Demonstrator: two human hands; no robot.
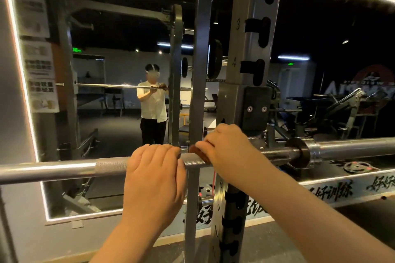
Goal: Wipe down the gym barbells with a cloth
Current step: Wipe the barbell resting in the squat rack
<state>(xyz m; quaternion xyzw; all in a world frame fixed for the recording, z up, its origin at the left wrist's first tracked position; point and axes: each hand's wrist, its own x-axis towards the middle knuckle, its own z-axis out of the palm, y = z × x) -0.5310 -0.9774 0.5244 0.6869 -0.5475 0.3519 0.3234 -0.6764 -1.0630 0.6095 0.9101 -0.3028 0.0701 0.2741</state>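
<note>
Barbell (111,165) runs straight across in front of you at chest height, knurled steel in the middle and smooth shaft off to the left. Your left hand (154,179) is on top of it, fingers curled over the knurling in a firm overhand grip. Just to the right, almost touching those fingers, your right hand (228,151) is wrapped round a brown cloth (197,151), bunching it tight against the top of the bar. Only a small wad of cloth pokes out past the fingertips.

Farther right, the shaft meets its dark collar (299,151) and then the thick shiny sleeve (352,145), which carries on out of view. Right behind your hands stands the rack upright (248,49), grey steel with black slots and numbers stamped beside them.

Past the rack is a big wall mirror (111,130) edged by a glowing light strip (27,92). In it you see a person (152,104) in a white shirt and dark trousers, both hands on a bar. Printed notices (40,74) are stuck down the left edge of the glass. Low on the right lies a small weight plate (359,166).
</note>
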